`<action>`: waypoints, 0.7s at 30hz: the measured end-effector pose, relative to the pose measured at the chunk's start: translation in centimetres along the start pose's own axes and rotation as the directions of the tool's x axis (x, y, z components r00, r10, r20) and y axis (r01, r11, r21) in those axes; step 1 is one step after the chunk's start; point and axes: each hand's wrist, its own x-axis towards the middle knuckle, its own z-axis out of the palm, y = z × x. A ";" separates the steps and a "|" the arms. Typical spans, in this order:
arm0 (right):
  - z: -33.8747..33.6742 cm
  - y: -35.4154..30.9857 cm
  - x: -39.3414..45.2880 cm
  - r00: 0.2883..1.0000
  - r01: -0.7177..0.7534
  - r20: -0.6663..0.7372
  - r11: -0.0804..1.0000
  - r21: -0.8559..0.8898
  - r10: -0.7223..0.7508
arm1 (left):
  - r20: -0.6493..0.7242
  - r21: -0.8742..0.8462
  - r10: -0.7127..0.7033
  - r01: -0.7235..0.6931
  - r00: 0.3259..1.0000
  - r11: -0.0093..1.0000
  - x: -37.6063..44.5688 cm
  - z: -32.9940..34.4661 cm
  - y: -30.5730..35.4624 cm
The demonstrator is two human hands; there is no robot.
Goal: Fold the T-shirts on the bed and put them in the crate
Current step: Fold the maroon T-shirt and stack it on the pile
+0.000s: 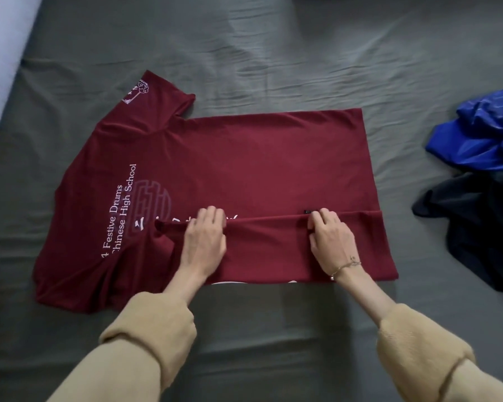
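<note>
A maroon T-shirt [244, 169] lay flat on the grey-sheeted bed [273, 53], filling the centre of the frame, its long axis running left to right with the collar end at the left and the hem at the right. Its near side was folded over toward the middle. The left hand [204, 236] and right hand [328, 236], reaching up from the bottom of the frame in tan sleeves, each pinched that folded edge, fingers curled on the cloth. The unfolded far half and far sleeve lay beyond both grips, toward the top of the frame. A crumpled blue garment [482, 132] and a dark garment [482, 227] waited at the right edge. No crate was in view
</note>
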 end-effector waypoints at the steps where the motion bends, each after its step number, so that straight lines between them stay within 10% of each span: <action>1: -0.1 0.2 -0.1 0.997 -0.073 0.010 0.997 0.006 0.073 | 0.001 -0.041 0.040 -0.040 0.999 0.998 -0.1 0.2 0.8; 7: -0.7 4.4 -0.2 0.936 -0.353 -0.014 0.935 -0.026 0.352 | 0.020 -0.147 -0.001 0.004 1.000 0.989 -0.8 0.7 1.7; 14: -0.2 -2.6 0.2 0.994 0.089 0.062 0.991 0.098 -0.095 | 0.000 -0.107 -0.094 0.093 0.996 0.990 -2.2 -0.5 -1.0; 21: -0.2 -14.4 -0.7 0.805 0.331 0.351 0.853 0.404 -0.479 | -0.073 -0.211 -0.402 0.380 0.913 0.901 -4.7 -3.1 -8.5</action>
